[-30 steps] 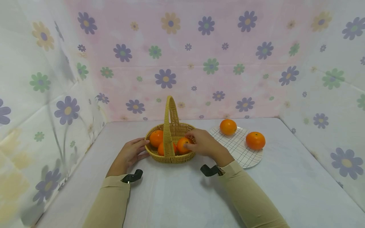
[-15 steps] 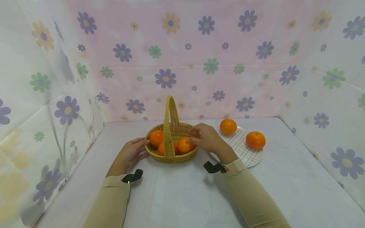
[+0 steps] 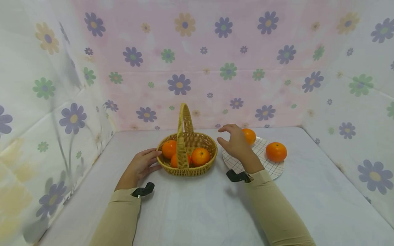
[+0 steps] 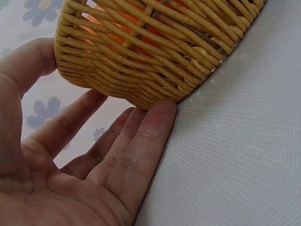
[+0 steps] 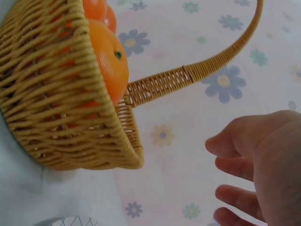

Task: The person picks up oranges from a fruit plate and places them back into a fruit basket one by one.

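Note:
A yellow wicker basket (image 3: 197, 171) with a tall arched handle stands on the table, holding three oranges. One orange (image 3: 200, 157) sits right of the handle, another orange (image 3: 169, 149) at the left end, and the front orange (image 3: 174, 160) is partly hidden by the handle. My left hand (image 3: 141, 167) rests against the basket's left side; in the left wrist view its thumb is at the rim and its extended fingertips lie along the lower wall. My right hand (image 3: 236, 143) hovers between basket and plate, thumb and fingers apart, holding nothing.
Right of the basket lies a white plate (image 3: 261, 165) with a dark grid pattern. On it are two oranges: the back orange (image 3: 250, 136), partly covered by my right hand, and the right orange (image 3: 276, 152). Flower-printed cloth walls (image 3: 197, 112) enclose the table behind and at the sides.
My right hand has let go of the orange on the basket's right side and moved up and right, toward the plate. My left hand and the basket have stayed put.

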The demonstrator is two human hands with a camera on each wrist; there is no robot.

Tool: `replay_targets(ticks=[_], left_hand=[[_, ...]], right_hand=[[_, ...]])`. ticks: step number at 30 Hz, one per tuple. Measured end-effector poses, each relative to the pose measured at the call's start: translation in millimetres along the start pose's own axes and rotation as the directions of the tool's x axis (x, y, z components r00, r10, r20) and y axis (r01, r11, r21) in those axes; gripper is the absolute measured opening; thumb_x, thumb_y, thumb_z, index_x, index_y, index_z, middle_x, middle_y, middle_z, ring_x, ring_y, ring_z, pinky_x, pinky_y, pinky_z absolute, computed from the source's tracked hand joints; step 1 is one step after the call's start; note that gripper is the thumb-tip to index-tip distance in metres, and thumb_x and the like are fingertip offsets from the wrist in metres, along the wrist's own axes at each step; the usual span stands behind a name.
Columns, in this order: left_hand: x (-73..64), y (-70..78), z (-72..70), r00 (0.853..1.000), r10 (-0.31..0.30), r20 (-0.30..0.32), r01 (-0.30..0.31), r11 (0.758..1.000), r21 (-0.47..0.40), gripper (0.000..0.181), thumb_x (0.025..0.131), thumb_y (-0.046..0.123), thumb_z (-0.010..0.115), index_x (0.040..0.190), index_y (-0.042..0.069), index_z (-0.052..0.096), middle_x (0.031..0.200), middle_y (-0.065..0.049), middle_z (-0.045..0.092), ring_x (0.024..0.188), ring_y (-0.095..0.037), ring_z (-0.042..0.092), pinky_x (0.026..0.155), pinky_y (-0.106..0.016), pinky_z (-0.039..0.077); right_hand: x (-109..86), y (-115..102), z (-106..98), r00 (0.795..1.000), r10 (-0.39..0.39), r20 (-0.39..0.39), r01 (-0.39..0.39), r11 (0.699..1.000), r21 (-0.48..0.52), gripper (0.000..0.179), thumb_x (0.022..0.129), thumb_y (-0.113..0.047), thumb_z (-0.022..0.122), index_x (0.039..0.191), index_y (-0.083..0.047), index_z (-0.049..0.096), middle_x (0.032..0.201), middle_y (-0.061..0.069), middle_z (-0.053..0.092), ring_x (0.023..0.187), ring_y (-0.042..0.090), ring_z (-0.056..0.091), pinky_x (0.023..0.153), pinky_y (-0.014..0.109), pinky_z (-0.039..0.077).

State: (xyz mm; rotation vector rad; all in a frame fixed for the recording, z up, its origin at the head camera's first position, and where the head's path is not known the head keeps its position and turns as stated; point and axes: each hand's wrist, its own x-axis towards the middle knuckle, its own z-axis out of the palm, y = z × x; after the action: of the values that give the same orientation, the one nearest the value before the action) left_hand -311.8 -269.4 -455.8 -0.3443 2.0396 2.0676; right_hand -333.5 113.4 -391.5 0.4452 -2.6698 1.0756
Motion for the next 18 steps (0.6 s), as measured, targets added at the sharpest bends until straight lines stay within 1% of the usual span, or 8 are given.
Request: replay_targets(ticks=[4,6,11,14,18], left_hand=[[-1.2,0.6,0.8,1.0,-0.003,-0.001,0.003,1.0,-0.006,0.067,0.096,0.035,0.075,0.153,0.01,0.049,0.155,-0.013,0.051,0.128,-0.023,0.062,0.099,-0.043,0.059],[-2.0,0.7,0.7,1.0,-0.004,-0.001,0.004,1.0,-0.007,0.067,0.096,0.034,0.074,0.153,0.01,0.048,0.155,-0.013,0.051,0.128,-0.023,0.062,0.1,-0.043,0.059],[-2.5,1.0,1.2,1.0,-0.005,-0.001,0.005,1.0,-0.007,0.068,0.096,0.034,0.074,0.154,0.01,0.047,0.156,-0.013,0.05,0.129,-0.024,0.061,0.1,-0.044,0.059],[-1.9,1.1,1.2,1.0,-0.003,0.001,0.003,1.0,-0.008,0.068,0.096,0.034,0.075,0.154,0.01,0.048,0.156,-0.013,0.05,0.126,-0.022,0.063,0.099,-0.043,0.059],[-1.2,1.2,1.0,1.0,-0.003,0.003,0.003,1.0,-0.009,0.066,0.096,0.034,0.075,0.152,0.01,0.049,0.155,-0.013,0.051,0.124,-0.021,0.064,0.099,-0.043,0.059]], right_hand=[[1.7,8.8,-3.6,0.997,0.043,-0.071,-0.043,0.999,0.007,0.035,0.095,-0.03,0.071,0.128,-0.016,0.07,0.155,0.012,0.047,0.146,0.037,0.039,0.119,0.062,0.038],[2.2,11.9,-4.5,0.992,0.061,-0.109,-0.062,0.998,-0.009,0.038,0.094,-0.03,0.071,0.129,-0.016,0.07,0.156,0.013,0.046,0.146,0.041,0.038,0.118,0.065,0.039],[1.7,15.9,-8.4,0.974,0.107,-0.201,-0.118,0.992,-0.046,0.046,0.092,-0.029,0.073,0.135,-0.013,0.068,0.16,0.017,0.042,0.147,0.048,0.033,0.116,0.07,0.036],[1.5,17.6,-11.2,0.961,0.139,-0.239,-0.155,0.987,-0.051,0.054,0.09,-0.029,0.073,0.14,-0.012,0.063,0.163,0.02,0.036,0.148,0.05,0.03,0.117,0.07,0.036],[3.5,23.5,-12.8,0.946,0.206,-0.25,-0.223,0.974,-0.041,0.066,0.091,-0.031,0.074,0.151,-0.014,0.053,0.167,0.02,0.025,0.151,0.049,0.027,0.115,0.066,0.041]])
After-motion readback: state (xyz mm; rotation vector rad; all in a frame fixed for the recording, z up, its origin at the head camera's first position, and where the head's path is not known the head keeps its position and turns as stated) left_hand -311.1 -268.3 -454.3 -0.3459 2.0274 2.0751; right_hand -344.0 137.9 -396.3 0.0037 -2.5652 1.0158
